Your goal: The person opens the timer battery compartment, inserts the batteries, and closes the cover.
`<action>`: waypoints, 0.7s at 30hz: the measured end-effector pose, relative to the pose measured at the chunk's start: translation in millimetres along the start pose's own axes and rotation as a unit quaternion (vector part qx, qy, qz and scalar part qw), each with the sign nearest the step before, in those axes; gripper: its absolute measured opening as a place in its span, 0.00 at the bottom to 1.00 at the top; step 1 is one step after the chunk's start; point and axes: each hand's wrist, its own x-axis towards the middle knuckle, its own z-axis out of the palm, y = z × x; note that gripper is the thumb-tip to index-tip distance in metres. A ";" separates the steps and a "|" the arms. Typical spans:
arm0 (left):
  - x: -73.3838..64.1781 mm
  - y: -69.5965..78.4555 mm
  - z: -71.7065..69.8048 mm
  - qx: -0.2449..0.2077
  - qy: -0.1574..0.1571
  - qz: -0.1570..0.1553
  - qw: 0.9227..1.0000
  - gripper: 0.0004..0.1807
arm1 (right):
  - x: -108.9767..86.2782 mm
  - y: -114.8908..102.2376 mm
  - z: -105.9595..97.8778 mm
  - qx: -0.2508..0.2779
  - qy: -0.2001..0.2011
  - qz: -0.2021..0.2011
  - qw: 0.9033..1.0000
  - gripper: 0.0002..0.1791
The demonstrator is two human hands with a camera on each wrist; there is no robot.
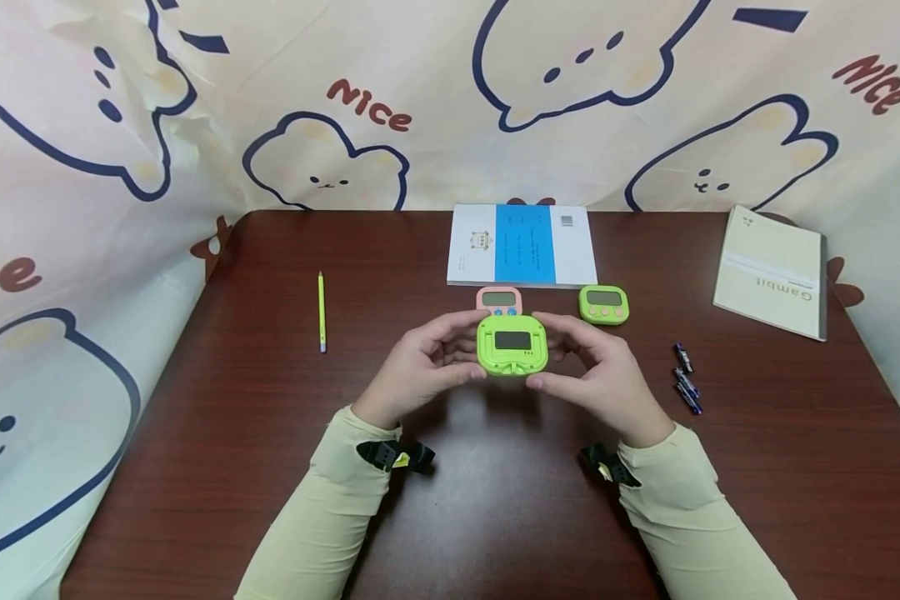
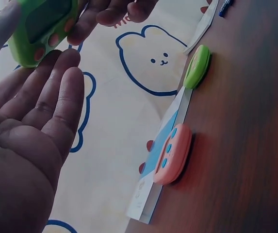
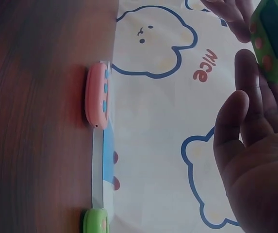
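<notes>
A green digital timer (image 1: 512, 345) is held up above the table between both hands. Its back, with a dark rectangle in it, faces the head camera, while the wrist views show its screen and pink buttons. The left hand (image 1: 450, 354) grips its left side with thumb below and index finger above. On the opposite side, the right hand (image 1: 588, 367) grips it the same way. Just behind it lies a pink timer (image 1: 498, 298) with blue buttons, partly covered in the head view. A second green timer (image 1: 603, 305) lies beyond the right hand.
A blue-and-white book (image 1: 525, 242) lies at the back, and a cream Gambit notebook (image 1: 771, 271) at the back right. Several small batteries (image 1: 686, 380) sit right of the right hand. A yellow-green pencil (image 1: 322, 312) lies at the left. Printed cloth hangs behind the table.
</notes>
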 end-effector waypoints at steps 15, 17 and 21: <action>1.7 -2.5 17.9 -0.127 0.002 -0.005 0.992 0.28 | 3.8 4.6 6.3 -0.036 0.015 -0.006 0.999 0.40; 2.4 -1.9 21.6 -0.130 0.019 -0.021 0.991 0.26 | 4.3 6.2 7.8 -0.040 0.013 -0.010 0.999 0.40; 3.2 -1.8 27.0 -0.107 0.059 -0.040 0.992 0.22 | 4.5 10.1 10.8 -0.046 0.000 -0.007 0.999 0.40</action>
